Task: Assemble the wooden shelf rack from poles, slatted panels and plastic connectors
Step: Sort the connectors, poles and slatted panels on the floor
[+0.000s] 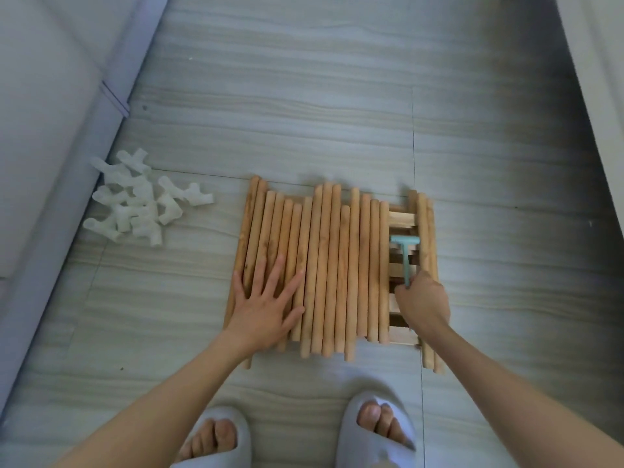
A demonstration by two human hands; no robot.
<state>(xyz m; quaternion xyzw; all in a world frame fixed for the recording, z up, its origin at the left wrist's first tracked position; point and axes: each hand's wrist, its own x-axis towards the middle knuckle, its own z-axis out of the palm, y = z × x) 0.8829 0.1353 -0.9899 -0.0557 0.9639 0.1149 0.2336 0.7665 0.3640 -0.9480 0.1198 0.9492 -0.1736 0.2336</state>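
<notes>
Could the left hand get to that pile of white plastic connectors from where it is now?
Probably yes. The left hand lies flat on the poles, holding nothing, and only bare floor separates it from the connectors.

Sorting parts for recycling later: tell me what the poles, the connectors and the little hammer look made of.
Poles: light unpainted wood, with visible grain and knots.
Connectors: milky translucent plastic, by their soft sheen.
Hammer gripped by the right hand: probably plastic, one uniform matte teal.
</notes>
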